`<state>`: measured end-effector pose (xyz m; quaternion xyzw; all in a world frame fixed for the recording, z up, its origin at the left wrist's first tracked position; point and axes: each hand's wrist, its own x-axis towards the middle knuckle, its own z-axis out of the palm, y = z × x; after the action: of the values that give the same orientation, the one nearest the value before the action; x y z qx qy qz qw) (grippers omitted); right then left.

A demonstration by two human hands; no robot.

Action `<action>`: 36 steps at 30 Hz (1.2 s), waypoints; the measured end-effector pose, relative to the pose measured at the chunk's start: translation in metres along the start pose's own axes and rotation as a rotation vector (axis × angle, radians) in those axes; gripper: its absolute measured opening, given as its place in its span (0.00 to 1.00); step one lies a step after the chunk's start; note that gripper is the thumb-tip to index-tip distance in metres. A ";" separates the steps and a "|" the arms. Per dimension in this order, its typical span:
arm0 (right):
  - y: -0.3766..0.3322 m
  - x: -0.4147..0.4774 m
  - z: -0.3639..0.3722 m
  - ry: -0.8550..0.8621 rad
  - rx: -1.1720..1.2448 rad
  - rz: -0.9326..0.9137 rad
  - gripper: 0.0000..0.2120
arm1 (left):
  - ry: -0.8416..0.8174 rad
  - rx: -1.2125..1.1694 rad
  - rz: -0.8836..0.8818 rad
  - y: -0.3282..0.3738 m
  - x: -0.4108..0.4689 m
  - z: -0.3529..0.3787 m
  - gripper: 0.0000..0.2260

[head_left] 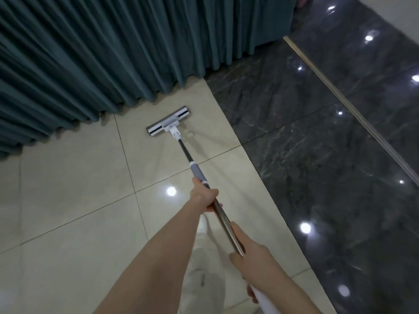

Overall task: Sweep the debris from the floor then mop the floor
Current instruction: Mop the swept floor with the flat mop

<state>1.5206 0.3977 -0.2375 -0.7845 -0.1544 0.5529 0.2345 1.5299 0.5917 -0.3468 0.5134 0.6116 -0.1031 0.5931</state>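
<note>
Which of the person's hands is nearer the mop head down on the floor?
The left. The left hand grips the mop handle further down, just below its grey sleeve, closer to the mop head. The right hand holds the handle higher up, nearer the body.

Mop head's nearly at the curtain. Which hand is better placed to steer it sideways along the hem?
Left, probably. The left hand grips the mop handle lower, nearer the mop head, so it can guide the head. The right hand holds the upper end, acting more as a pivot.
</note>
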 end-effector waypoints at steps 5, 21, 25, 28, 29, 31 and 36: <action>0.043 -0.057 0.004 0.066 0.111 0.060 0.32 | -0.004 0.093 0.061 -0.051 -0.044 0.032 0.17; -0.110 0.078 -0.014 0.079 0.034 -0.025 0.29 | 0.086 0.100 0.160 0.080 0.081 -0.063 0.15; -0.177 0.146 -0.016 0.089 0.031 -0.033 0.28 | 0.122 0.098 0.179 0.135 0.146 -0.106 0.16; -0.222 0.195 -0.015 0.097 0.086 -0.038 0.27 | 0.148 0.075 0.194 0.172 0.192 -0.138 0.15; -0.235 0.211 -0.014 0.098 0.098 -0.045 0.27 | 0.147 0.066 0.191 0.183 0.203 -0.148 0.15; -0.256 0.233 -0.009 0.103 0.069 -0.066 0.27 | 0.127 0.065 0.170 0.200 0.217 -0.166 0.15; -0.252 0.221 0.003 0.066 0.005 -0.017 0.36 | 0.069 0.088 0.117 0.188 0.206 -0.172 0.18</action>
<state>1.5971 0.7220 -0.2785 -0.8003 -0.1518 0.5252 0.2461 1.6121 0.9071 -0.3803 0.5774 0.5953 -0.0773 0.5534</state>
